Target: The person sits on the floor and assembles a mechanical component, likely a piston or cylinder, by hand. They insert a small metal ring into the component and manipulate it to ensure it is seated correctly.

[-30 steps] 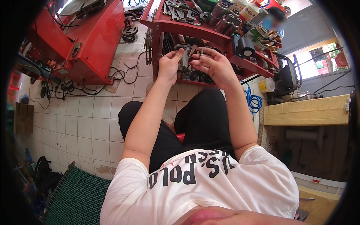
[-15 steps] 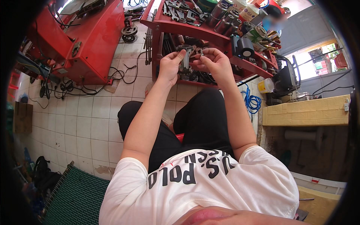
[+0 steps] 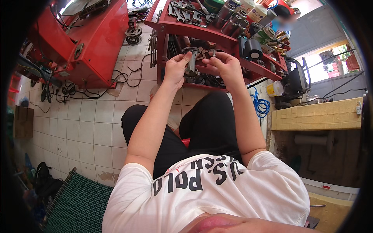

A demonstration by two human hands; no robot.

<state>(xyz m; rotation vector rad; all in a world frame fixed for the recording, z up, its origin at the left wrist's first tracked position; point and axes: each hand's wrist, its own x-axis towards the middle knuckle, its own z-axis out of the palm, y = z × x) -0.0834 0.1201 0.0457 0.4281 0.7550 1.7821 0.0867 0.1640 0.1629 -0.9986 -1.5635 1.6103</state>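
My left hand (image 3: 175, 70) is closed on a grey metal part (image 3: 192, 65), upright, with a rounded ring-like top and a narrower body below. The thumb presses along its near side. To its right, my right hand (image 3: 228, 70) pinches a small silvery metal piece (image 3: 212, 53), perhaps a bolt, between thumb and forefinger; its exact kind is too small to make out. The small piece is held apart from the grey part. Both hands are raised in front of the lower shelf of a red tool cart (image 3: 186, 29).
Wrenches (image 3: 179, 14), metal cans (image 3: 224, 15) and bottles crowd the cart's top. A red machine (image 3: 97, 42) stands left, with black cables (image 3: 70, 91) on the tiled floor. Blue hose (image 3: 261, 106) lies coiled right, near a yellow bench (image 3: 316, 116). A green woven seat (image 3: 79, 204) is lower left.
My right hand has shifted slightly right and turned, and the small metal piece now stands up clear of the fingertips. The left hand and the grey metal part have hardly moved.
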